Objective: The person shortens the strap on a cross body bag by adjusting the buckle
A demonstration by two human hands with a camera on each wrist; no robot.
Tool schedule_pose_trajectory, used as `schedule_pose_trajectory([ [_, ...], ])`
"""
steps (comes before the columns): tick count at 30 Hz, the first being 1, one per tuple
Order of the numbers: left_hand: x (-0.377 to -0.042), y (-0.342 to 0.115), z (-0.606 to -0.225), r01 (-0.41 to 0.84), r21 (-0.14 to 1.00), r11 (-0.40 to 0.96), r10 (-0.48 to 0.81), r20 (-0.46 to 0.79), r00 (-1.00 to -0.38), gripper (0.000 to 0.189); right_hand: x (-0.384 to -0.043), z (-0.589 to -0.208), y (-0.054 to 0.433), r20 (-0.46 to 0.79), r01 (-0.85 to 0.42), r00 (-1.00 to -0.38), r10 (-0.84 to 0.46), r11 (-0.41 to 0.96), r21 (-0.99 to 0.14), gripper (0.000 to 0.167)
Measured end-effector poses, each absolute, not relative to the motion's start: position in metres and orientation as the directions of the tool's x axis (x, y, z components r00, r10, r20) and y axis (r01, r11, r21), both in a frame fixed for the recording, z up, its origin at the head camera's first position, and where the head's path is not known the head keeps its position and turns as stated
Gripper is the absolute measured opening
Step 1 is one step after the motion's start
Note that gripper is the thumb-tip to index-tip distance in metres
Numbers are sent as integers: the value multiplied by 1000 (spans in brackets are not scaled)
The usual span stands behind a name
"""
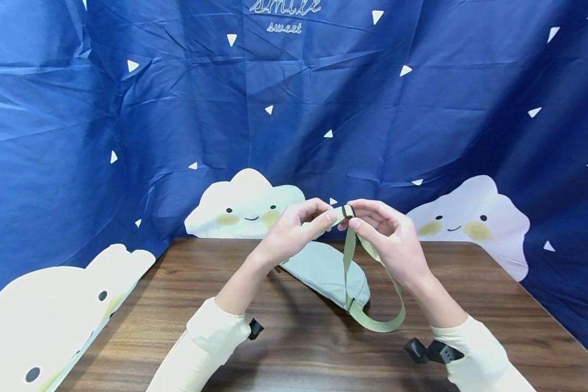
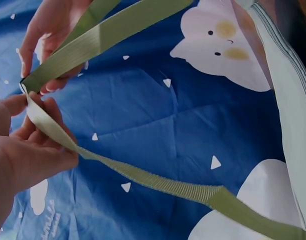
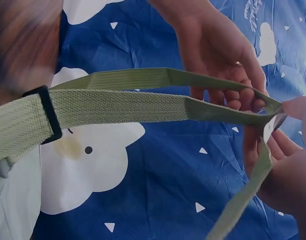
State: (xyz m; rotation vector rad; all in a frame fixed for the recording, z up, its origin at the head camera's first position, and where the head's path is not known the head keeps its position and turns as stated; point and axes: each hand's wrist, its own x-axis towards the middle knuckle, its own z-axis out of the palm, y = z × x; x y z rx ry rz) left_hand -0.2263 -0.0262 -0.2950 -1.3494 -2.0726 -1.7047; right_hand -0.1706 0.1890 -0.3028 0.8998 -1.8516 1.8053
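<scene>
A pale green waist bag point(image 1: 323, 269) rests on the table, its light green webbing strap point(image 1: 379, 325) raised in a loop. My left hand point(image 1: 294, 226) pinches the strap just left of a small black slider buckle point(image 1: 349, 211). At the buckle's right side, my right hand point(image 1: 392, 237) holds it and the strap between thumb and fingers. Two lengths of strap point(image 3: 128, 106) run from the buckle in the right wrist view, and another black buckle point(image 3: 45, 115) sits by the bag. In the left wrist view, a twisted strap length point(image 2: 158, 182) leads toward the bag.
The brown wooden table point(image 1: 176, 305) lies under the bag and both forearms. Behind it hangs a blue cloth point(image 1: 186, 109) with white clouds and triangles. Black wrist cameras point(image 1: 441, 352) are worn at the cream sleeves point(image 1: 485, 354).
</scene>
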Motion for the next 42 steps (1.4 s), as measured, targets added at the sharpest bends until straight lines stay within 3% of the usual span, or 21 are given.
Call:
schedule_pose_trajectory([
  [12,-223,-26,-295,585,798,-145,601,541,-589,22,-170,-305,187,669,-683,-708,-226,-24,-730,40],
  [21,-229,-34,-289,549,832,-76,668,452,-591,26,-169,-300,191,729,-736,-661,-178,-37,-676,42],
  [27,-230,-37,-290,518,846,-128,669,459,-584,23,-169,-299,191,728,-734,-655,-202,-55,-677,43],
  [38,-224,-36,-291,565,816,-124,676,486,-554,20,-170,-305,187,719,-760,-635,-283,63,-647,45],
  [42,-226,-37,-290,554,828,-92,673,462,-578,27,-170,-304,188,726,-768,-635,-263,113,-631,45],
])
